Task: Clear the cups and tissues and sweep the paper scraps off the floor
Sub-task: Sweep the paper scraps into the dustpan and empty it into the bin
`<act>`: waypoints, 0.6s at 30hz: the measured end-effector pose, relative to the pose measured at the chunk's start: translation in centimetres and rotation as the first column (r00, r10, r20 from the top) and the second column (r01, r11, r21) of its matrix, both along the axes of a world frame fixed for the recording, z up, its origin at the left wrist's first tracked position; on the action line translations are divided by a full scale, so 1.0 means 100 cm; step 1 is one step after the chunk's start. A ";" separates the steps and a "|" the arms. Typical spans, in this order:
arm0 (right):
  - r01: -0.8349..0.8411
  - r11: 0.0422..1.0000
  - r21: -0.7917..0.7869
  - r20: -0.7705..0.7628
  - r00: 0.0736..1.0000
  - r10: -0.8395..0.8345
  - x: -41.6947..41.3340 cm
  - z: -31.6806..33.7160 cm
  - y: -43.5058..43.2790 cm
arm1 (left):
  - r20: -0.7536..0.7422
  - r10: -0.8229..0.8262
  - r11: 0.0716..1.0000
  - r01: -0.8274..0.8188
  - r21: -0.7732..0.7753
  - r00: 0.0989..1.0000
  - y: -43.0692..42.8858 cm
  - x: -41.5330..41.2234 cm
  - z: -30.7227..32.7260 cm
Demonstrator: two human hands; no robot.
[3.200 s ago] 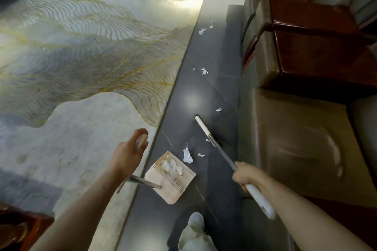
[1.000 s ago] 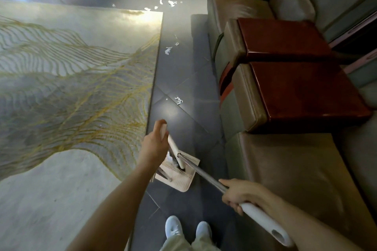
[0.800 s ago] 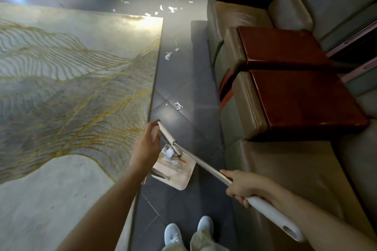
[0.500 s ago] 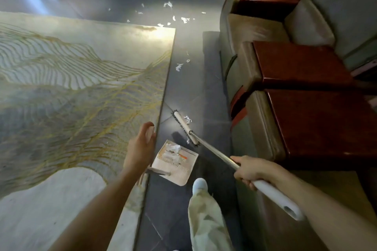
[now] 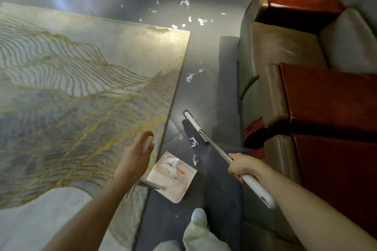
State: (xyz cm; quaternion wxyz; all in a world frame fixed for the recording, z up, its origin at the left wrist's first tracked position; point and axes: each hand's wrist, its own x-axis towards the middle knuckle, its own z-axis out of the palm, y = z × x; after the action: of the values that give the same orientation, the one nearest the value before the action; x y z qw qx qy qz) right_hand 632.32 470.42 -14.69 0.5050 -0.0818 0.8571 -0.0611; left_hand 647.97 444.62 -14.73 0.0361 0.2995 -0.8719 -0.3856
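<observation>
Paper scraps [image 5: 194,142] lie near broom [image 5: 195,126] gripped by right fingers [image 5: 234,170]; left fingers [image 5: 147,134] grip dustpan [image 5: 173,179].

Left grip [image 5: 134,159] clasps the dustpan handle [image 5: 147,142], right grip [image 5: 242,166] (arm outstretched) the broom [image 5: 194,125].

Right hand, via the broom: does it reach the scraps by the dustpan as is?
Probably yes. The right hand grips the broom, whose head sits just beyond the two scraps; only bare floor lies between them and the dustpan.

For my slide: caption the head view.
Right hand holds broom beside paper scraps; left hand holds dustpan by rug edge.
</observation>
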 end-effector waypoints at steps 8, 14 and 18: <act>-0.276 0.943 0.185 0.087 0.961 0.264 0.038 -0.009 -0.018 | -0.028 -0.027 0.999 0.026 -0.030 0.999 -0.001 0.002 0.003; -0.102 0.988 0.114 0.246 0.967 0.071 0.123 0.005 -0.008 | -0.087 -0.029 0.999 0.028 -0.017 0.996 0.000 0.008 0.002; 0.047 0.997 0.054 0.268 0.962 -0.060 0.148 0.022 0.002 | -0.088 -0.046 0.999 0.044 -0.032 0.995 -0.002 0.019 0.005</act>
State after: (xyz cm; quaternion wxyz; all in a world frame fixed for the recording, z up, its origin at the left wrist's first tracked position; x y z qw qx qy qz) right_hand 647.14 470.66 -12.45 0.6167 -0.0377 0.7835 -0.0654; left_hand 649.82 444.44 -14.24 0.0705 0.2618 -0.8817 -0.3862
